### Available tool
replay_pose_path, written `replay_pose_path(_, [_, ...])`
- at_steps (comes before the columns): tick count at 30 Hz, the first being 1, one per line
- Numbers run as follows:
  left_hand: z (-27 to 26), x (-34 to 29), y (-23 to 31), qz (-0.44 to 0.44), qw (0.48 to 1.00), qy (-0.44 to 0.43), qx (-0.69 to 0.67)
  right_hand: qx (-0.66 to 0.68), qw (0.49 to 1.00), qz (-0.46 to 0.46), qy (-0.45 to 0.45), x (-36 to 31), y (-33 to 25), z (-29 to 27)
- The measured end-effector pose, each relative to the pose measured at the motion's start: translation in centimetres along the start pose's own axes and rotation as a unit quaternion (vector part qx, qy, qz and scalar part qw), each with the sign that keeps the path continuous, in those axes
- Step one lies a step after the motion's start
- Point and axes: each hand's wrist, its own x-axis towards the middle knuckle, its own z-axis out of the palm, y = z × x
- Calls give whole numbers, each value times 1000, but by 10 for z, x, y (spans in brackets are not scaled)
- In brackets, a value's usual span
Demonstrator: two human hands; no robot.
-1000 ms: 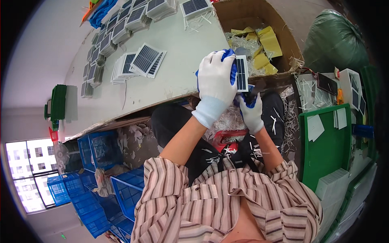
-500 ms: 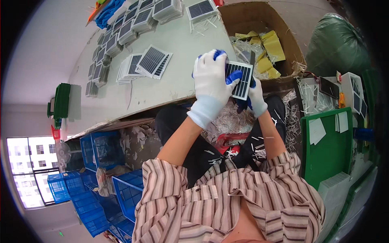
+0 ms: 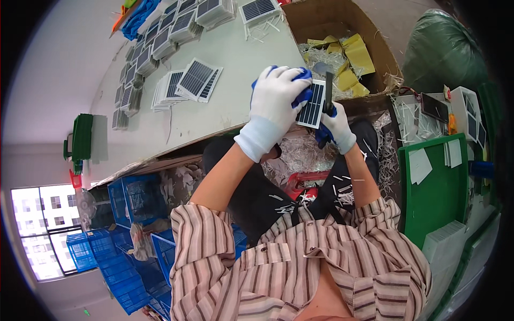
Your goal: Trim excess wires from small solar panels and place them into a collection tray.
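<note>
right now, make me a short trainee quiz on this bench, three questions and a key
1. Multiple choice: what colour is the border of the panel held in the left hand? A) red B) white C) green
2. True or false: the right hand grips a dark tool.
3. Fill in: the open cardboard box holds shredded strips and ____ sheets.

Key: 1. B; 2. true; 3. yellow

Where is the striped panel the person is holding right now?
In the head view, the striped panel is above and right of centre, held by the left hand, beside the dark tool in the right hand.
</note>
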Motion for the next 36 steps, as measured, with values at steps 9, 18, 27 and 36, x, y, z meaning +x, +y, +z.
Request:
replay_pose_path(9, [3, -5, -5, 40, 985, 10, -169, 10, 997, 56, 44, 5, -27, -14])
replay_pose_path(18, [8, -13, 15, -75, 995, 16, 63, -32, 986, 91, -137, -46, -14, -1])
replay_pose_path(27, [31, 4, 23, -69, 993, 96, -12, 47, 995, -80, 29, 3, -11, 13])
replay_pose_path(36, [32, 0, 26, -94, 989, 116, 3, 41, 988, -42, 144, -63, -14, 48])
